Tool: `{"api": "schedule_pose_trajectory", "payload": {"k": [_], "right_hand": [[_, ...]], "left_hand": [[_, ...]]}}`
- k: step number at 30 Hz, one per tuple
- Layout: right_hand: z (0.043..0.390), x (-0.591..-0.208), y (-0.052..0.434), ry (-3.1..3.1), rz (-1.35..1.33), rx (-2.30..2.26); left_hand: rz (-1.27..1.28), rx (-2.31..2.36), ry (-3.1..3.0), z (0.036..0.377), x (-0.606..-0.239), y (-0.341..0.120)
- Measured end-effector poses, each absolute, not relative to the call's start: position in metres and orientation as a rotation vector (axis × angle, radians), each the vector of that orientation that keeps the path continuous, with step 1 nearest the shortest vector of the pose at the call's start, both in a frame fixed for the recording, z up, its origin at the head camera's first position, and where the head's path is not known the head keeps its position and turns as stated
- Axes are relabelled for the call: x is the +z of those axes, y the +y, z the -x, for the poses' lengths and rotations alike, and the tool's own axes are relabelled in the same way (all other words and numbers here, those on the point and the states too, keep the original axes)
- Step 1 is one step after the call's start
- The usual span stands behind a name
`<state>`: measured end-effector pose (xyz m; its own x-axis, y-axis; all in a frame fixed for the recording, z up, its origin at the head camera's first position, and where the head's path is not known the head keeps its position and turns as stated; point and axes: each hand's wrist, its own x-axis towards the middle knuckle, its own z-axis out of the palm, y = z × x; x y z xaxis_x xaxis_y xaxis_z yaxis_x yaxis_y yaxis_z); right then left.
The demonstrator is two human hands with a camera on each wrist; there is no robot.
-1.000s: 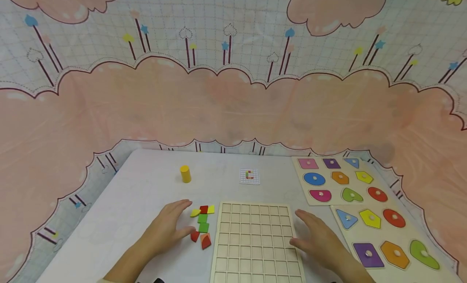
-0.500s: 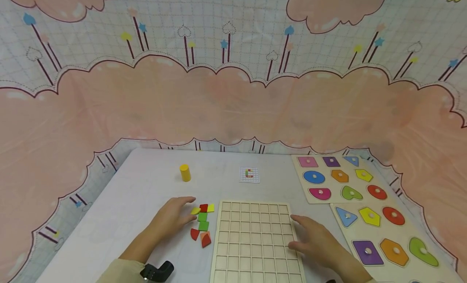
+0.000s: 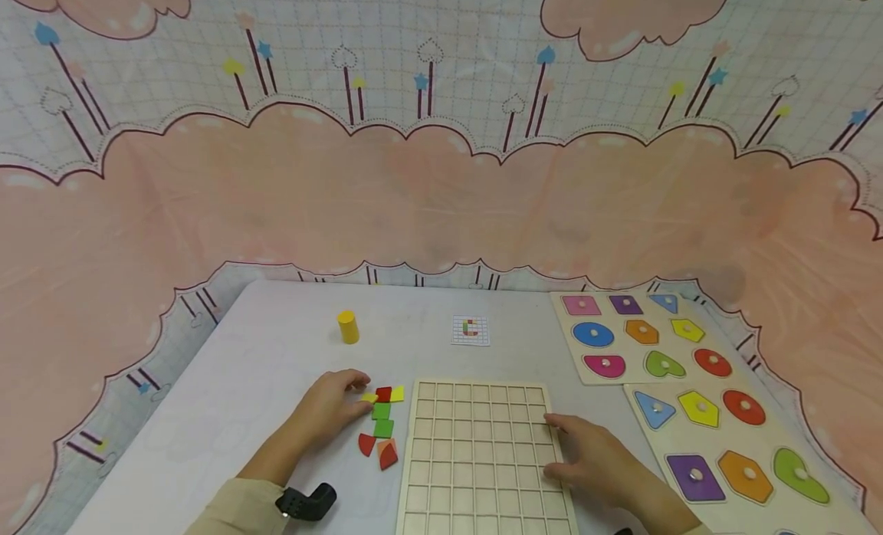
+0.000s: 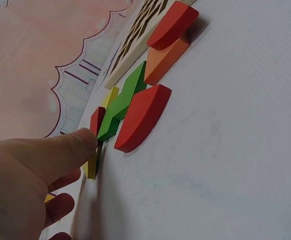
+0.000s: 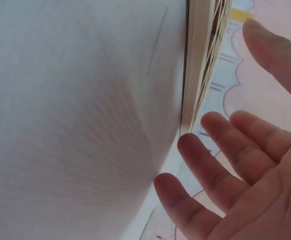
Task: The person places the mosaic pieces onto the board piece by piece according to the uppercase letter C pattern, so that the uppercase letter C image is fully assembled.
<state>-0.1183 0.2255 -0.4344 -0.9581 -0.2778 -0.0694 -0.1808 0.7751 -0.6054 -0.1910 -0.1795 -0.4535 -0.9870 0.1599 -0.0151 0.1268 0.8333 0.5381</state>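
Note:
My left hand (image 3: pixel 324 411) is at the far left of a small group of coloured blocks, thumb and forefinger on a yellow leaf-shaped block (image 4: pixel 91 169), which they partly cover. Beside it lie a red square block (image 3: pixel 383 394), a yellow square block (image 3: pixel 397 394) and two green square blocks (image 3: pixel 382 411). Nearer me are a red quarter-round block (image 3: pixel 367 444) and another red block (image 4: pixel 174 25) resting on an orange one (image 4: pixel 163 62). My right hand (image 3: pixel 596 462), fingers extended and holding nothing, is at the right edge of the wooden grid board (image 3: pixel 483 458); contact is unclear.
A yellow cylinder (image 3: pixel 348 327) stands at the back left. Behind the board lies a small pattern card (image 3: pixel 471 330). Two knob puzzle boards (image 3: pixel 614 375) (image 3: pixel 679 443) fill the right side. A printed cloth (image 3: pixel 441 205) hangs behind the white table.
My left hand has moved right and its fingers have closed around the yellow leaf-shaped block. My right hand has shifted slightly left and down, over the grid board's edge.

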Motion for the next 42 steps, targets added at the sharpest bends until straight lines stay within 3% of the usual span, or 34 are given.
{"api": "schedule_pose_trajectory", "payload": {"k": [42], "right_hand": [[0.1234, -0.4366, 0.2249, 2.76, 0.263, -0.9]], "left_hand": [[-0.174, 0.916, 2.923, 0.193, -0.4573, -0.1746]]}}
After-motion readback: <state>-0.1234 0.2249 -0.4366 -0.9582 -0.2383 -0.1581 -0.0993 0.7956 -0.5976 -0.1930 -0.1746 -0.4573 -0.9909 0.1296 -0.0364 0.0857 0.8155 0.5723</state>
